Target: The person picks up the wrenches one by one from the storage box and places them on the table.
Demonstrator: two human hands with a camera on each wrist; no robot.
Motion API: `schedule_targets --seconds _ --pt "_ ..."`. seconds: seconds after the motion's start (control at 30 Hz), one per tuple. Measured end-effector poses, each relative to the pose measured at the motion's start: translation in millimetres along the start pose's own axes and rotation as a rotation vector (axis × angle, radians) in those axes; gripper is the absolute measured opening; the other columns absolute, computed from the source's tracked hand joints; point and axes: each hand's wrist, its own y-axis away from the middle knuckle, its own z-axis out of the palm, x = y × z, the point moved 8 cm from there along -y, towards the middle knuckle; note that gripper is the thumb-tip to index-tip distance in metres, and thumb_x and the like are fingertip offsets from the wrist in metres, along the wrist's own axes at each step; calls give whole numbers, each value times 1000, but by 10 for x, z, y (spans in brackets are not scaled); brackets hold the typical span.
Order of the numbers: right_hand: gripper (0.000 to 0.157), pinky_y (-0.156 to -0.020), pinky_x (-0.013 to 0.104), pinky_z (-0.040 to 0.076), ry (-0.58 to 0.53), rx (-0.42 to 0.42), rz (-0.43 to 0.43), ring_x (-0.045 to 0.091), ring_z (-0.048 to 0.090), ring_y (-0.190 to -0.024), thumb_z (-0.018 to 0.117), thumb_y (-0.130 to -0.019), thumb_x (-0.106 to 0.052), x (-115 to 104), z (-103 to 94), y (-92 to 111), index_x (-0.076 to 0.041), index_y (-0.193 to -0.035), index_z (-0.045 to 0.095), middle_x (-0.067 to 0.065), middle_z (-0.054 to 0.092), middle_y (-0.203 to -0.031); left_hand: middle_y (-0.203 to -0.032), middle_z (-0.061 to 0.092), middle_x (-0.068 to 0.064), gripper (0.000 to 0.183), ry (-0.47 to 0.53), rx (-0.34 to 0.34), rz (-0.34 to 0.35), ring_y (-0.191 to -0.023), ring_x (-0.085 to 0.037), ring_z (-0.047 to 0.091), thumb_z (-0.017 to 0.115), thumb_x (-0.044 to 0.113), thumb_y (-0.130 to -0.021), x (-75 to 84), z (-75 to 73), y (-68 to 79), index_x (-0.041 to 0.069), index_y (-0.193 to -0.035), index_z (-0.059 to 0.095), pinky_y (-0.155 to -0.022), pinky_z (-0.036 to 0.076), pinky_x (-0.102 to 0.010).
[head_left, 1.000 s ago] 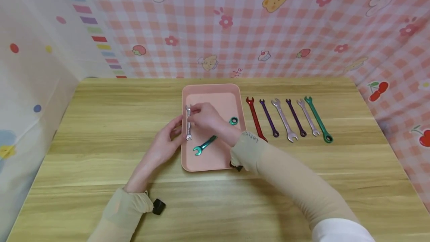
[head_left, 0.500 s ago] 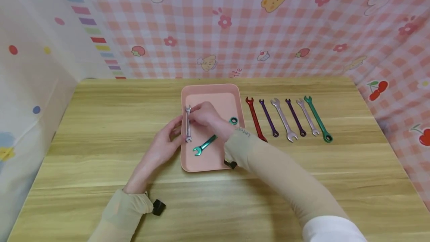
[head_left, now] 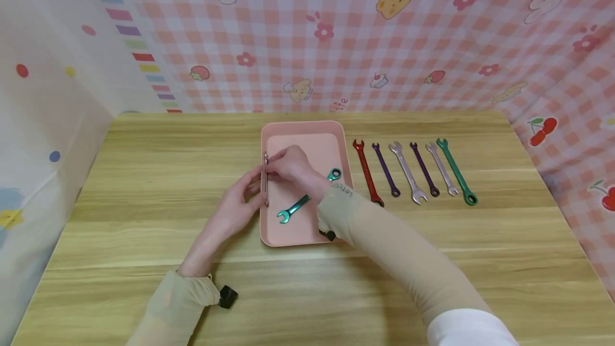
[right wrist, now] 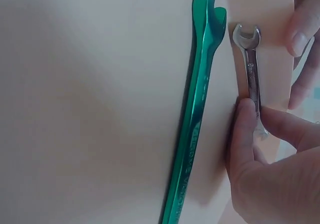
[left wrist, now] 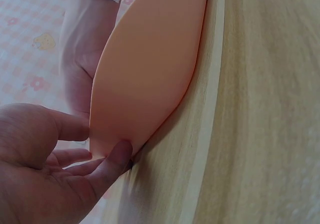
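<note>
A small silver open-end wrench [head_left: 266, 180] lies along the left inner side of the pink tray [head_left: 304, 236], and in the head view it appears narrow, as if on its edge. My right hand [head_left: 293, 164] pinches it between thumb and finger; the right wrist view shows that grip below one open end. My left hand [head_left: 235, 204] is beside the tray's left wall, with relaxed, bent fingers touching the rim and outer side. Inside the tray a green combination wrench [head_left: 295, 209] lies diagonally, its middle hidden by my right wrist.
Right of the tray several wrenches lie in a row: a red one [head_left: 366, 170], a purple one [head_left: 386, 170], a silver one [head_left: 408, 172], a second purple one [head_left: 425, 170], a smaller silver one [head_left: 442, 168] and a green one [head_left: 456, 171]. A checked cloth [head_left: 283, 31] hangs behind the table.
The silver wrench has shifted slightly left, towards the tray's wall, and turned from flat onto its edge. My right hand has moved a little left with it; my left hand stays put.
</note>
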Motion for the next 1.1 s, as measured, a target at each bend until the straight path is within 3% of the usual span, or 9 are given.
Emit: schedule_targets --seconds 0.2,0.5,0.63,0.77,0.87,1.1 --pt "21 -71 20 65 -48 -58 11 7 67 -65 71 -99 -9 4 36 29 3 -115 78 8 76 -84 -166 42 -23 65 -5 11 8 -150 -40 50 54 6 -106 5 -22 6 9 -166 29 -123 47 -52" --pt "29 -58 13 58 -76 -116 22 5 65 -60 70 -101 -16 42 53 -33 5 -120 74 1 68 -70 -167 41 -24 66 -6 15 16 -150 -41 49 55 6 -106 6 -39 -4 6 -166 27 -123 46 -51" --pt "27 -57 14 59 15 -75 -38 5 64 -58 69 -100 -18 2 53 -24 6 -110 77 -1 66 -66 -165 43 -24 65 -2 20 28 -149 -41 50 55 5 -106 7 -42 -6 4 -165 28 -123 46 -51" --pt "28 -59 16 59 132 -13 -94 8 63 -61 65 -100 -24 -32 29 -11 -1 -89 76 -1 64 -67 -165 44 -24 65 -9 22 34 -149 -40 51 56 5 -106 13 -37 -5 4 -165 30 -123 46 -51" --pt "30 -57 15 57 137 5 -105 8 62 -63 64 -100 -26 -28 9 -12 -4 -82 72 -2 62 -70 -164 45 -24 64 -15 22 39 -148 -41 52 57 6 -106 22 -31 -8 4 -165 31 -123 46 -52" --pt "29 -58 12 58 23 -39 -93 5 63 -64 64 -104 -19 0 -53 -30 4 -117 75 5 71 -85 -164 45 -24 63 -11 15 25 -148 -41 52 56 8 -106 11 -11 -6 4 -164 31 -124 46 -52"
